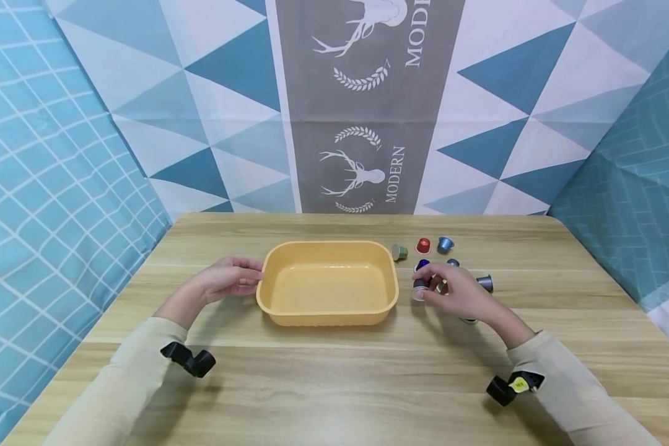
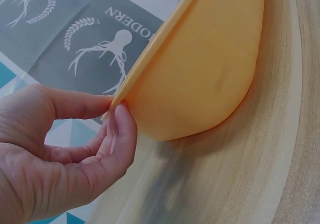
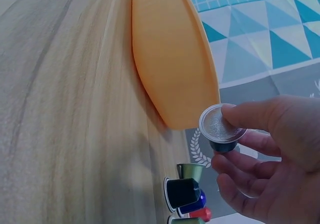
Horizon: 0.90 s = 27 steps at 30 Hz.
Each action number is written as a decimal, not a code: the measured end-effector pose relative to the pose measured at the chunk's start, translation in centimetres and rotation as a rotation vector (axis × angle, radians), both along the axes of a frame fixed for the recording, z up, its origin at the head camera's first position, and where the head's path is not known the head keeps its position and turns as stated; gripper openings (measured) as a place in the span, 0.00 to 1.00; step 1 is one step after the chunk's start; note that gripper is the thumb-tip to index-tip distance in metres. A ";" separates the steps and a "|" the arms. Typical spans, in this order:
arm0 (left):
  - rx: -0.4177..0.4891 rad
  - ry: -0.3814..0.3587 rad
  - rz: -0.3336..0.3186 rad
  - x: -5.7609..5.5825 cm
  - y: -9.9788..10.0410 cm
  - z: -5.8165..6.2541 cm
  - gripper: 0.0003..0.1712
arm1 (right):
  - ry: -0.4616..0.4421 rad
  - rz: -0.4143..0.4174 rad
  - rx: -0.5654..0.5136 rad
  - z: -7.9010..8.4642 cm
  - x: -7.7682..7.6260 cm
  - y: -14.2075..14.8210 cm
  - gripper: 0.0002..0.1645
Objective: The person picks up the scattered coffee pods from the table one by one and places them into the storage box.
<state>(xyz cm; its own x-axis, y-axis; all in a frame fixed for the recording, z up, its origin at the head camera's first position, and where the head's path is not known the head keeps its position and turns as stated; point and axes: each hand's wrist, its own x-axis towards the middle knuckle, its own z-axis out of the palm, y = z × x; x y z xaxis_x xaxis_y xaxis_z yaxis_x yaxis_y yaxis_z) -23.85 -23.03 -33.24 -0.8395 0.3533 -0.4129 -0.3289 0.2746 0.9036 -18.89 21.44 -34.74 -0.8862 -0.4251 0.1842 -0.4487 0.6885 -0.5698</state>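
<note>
"MODERN" stands 2 times on the grey wall panel (image 1: 362, 108), the upper cut off; the yellow sticker (image 1: 519, 385) is unreadable.

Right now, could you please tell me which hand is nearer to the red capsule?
Right: the right hand holds a dark capsule on the near side of the red capsule; the left hand is far to its left, pinching the tray.

Basin (image 1: 327, 288) looks smooth plastic, slight gloss; capsule lid (image 3: 213, 124) metallic, finely rough; tabletop (image 1: 334, 384) wood-grained, satin sheen; sleeve (image 1: 124, 371) matt cloth.
</note>
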 end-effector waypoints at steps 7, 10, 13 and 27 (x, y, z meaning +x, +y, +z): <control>0.007 -0.007 0.004 0.0 0.1 -0.2 0.18 | 0.049 -0.003 -0.005 0.2 0.0 -0.2 0.16; 0.007 -0.010 0.012 0.0 0.1 -0.3 0.19 | 0.068 -0.010 -0.010 0.3 0.0 -0.4 0.16; 0.000 -0.003 0.010 0.0 0.0 -0.3 0.21 | 0.094 -0.015 -0.016 0.3 0.0 -0.5 0.15; 0.007 -0.010 0.018 0.1 0.0 -0.3 0.19 | 0.274 -0.028 -0.013 0.1 -0.1 -1.0 0.15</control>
<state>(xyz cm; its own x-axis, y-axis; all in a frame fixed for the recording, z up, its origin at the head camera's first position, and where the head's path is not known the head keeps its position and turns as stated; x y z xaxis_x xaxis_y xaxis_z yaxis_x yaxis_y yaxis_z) -23.76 -23.04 -33.54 -0.8415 0.3410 -0.4192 -0.3432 0.2619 0.9020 -18.97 20.48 -34.59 -0.8138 -0.3970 0.4245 -0.5684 0.6962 -0.4386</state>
